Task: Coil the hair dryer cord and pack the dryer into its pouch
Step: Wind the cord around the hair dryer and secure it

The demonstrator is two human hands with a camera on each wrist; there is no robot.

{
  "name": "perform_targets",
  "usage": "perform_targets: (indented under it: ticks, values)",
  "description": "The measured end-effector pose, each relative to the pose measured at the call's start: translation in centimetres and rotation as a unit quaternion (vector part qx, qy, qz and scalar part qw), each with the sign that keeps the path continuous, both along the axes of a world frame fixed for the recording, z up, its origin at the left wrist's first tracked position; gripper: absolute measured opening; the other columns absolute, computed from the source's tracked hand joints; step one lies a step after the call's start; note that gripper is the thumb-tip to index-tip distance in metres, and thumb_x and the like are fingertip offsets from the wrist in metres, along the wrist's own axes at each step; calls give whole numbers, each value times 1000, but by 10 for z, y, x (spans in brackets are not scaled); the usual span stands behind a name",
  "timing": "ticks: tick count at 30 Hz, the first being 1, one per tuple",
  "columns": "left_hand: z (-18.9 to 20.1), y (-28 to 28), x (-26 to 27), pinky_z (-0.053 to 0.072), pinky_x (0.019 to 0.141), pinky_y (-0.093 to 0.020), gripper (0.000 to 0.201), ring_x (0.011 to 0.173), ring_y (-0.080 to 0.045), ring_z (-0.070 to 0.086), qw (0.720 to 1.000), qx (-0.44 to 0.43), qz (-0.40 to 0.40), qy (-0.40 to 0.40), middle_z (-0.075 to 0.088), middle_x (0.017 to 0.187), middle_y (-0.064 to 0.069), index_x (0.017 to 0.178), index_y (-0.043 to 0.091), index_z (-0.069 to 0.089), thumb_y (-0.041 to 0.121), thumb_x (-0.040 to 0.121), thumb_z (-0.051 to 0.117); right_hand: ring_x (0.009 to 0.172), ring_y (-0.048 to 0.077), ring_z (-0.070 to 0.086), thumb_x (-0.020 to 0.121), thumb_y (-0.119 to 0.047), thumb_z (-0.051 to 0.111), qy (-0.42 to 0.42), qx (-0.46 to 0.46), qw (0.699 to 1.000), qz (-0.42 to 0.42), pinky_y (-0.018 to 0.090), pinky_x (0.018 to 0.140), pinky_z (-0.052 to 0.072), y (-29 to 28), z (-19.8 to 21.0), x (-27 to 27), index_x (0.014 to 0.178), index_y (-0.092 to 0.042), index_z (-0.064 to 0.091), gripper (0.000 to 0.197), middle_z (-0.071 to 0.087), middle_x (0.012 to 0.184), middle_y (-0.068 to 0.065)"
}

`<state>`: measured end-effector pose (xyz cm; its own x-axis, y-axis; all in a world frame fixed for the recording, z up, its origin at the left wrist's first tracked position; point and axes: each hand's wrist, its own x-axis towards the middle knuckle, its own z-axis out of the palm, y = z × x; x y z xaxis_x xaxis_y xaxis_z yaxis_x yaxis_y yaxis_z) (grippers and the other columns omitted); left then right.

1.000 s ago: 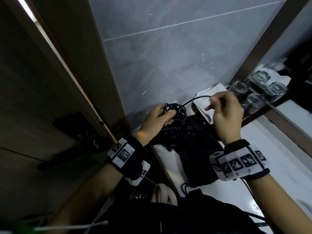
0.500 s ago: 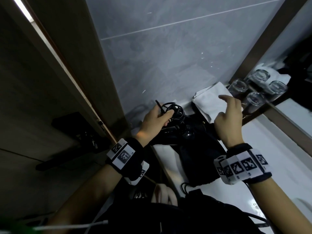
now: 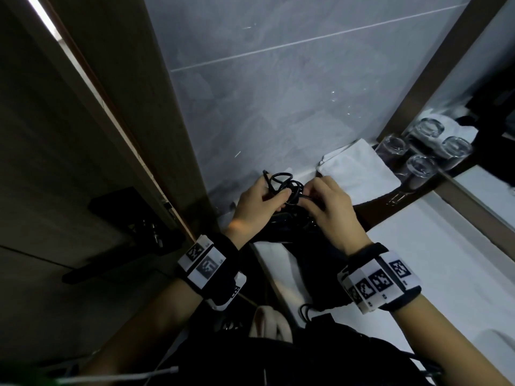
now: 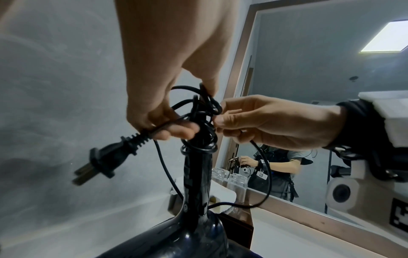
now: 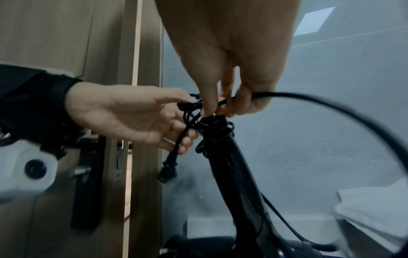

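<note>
Setting: a bathroom counter is seen from above, beside a grey tiled wall and a wooden door frame.
Hair dryer: the black hair dryer is stood on the counter with its handle pointing up; its rounded body is seen at the bottom of the left wrist view.
Cord: the black cord is wound in several loose loops around the top of the handle. One slack length is seen hanging in a wide arc down to the counter.
Plug: the plug is seen sticking out to the left below the left hand, its prongs angled downward.
Left hand: the left hand is closed around the cord just behind the plug, with the thumb pressed onto the bundle of loops.
Right hand: the right hand is held touching the loops from the other side; a strand of cord is pinched between its thumb and fingers.
Pouch: a dark fabric shape under the dryer may be the pouch, but this cannot be told for certain.
Nearby: a folded white towel is laid against the wall, and upturned drinking glasses are grouped beside a mirror.
</note>
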<state>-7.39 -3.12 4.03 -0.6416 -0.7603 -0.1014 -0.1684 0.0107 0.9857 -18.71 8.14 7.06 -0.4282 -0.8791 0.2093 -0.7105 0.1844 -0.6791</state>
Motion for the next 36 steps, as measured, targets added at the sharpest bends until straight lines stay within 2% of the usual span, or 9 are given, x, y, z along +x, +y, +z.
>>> perform_targets:
  ticks: [5, 8, 12, 15, 20, 24, 28, 31, 36]
  values:
    - [3, -3, 1, 50, 84, -35, 29, 89, -17, 65, 999, -35, 26, -15, 70, 93, 2, 96, 25, 64, 38, 71, 70, 84, -4, 62, 86, -11, 65, -120, -29, 991, -44, 6, 79, 43, 5, 14, -9, 91, -23, 73, 16, 70, 88, -10]
    - [6, -6, 1, 49, 82, -32, 22, 80, -7, 62, 997, -44, 59, -2, 65, 81, 12, 83, 34, 58, 21, 76, 74, 78, 4, 64, 83, -22, 69, -140, -68, 982, -111, 16, 76, 48, 7, 23, -17, 83, -32, 74, 11, 72, 80, -11]
    - [7, -6, 2, 47, 84, -27, 38, 85, -8, 60, 996, -76, 53, 1, 59, 83, 15, 102, 30, 55, 22, 72, 77, 73, 4, 65, 77, -36, 73, -133, -48, 981, -133, 27, 74, 50, 10, 23, -24, 78, -36, 73, 1, 70, 71, -18]
    - [8, -5, 3, 49, 88, -33, 55, 89, -16, 63, 995, -69, 68, 12, 62, 80, 10, 119, 21, 53, 20, 70, 80, 70, 12, 61, 83, -31, 68, -109, 12, 987, -116, 30, 71, 46, 12, 17, -28, 81, -30, 71, 4, 65, 64, -8]
    - [13, 3, 3, 40, 69, -6, 63, 70, 2, 58, 988, -142, 65, -9, 59, 65, 13, 124, 27, 51, 26, 69, 81, 76, 17, 57, 80, 17, 46, -76, 70, 995, 3, 5, 66, 38, 9, 14, -17, 92, -7, 58, 29, 63, 83, 5]
    - [21, 6, 2, 46, 76, -19, 59, 76, -8, 63, 993, -100, 70, 4, 62, 68, 11, 120, 26, 52, 26, 69, 81, 76, 7, 58, 89, -8, 60, -168, 30, 985, -4, 10, 71, 42, 7, 10, -6, 93, -12, 62, 6, 65, 85, 1]
    - [25, -2, 3, 48, 71, -15, 38, 68, -2, 65, 997, -34, 47, 54, 67, 71, 7, 117, 17, 55, 5, 82, 63, 78, 13, 61, 87, -3, 62, -259, -12, 965, -24, 23, 77, 47, 7, 6, -7, 94, -3, 67, 8, 67, 86, 9]
    - [23, -10, 10, 46, 73, -13, 49, 70, 2, 63, 997, -56, -7, 47, 67, 67, 13, 119, 18, 51, -12, 79, 54, 67, -1, 58, 87, 0, 61, -291, -22, 956, -25, 13, 67, 43, 7, 3, -8, 92, -2, 68, 9, 65, 78, 1]
    - [15, -10, 19, 43, 84, -16, 58, 82, 0, 60, 990, -140, -26, 19, 62, 77, 18, 122, 29, 47, -1, 77, 68, 54, 0, 49, 87, 0, 61, -333, -39, 941, -34, 11, 58, 41, 4, -1, -2, 91, -1, 70, 10, 59, 61, -5]
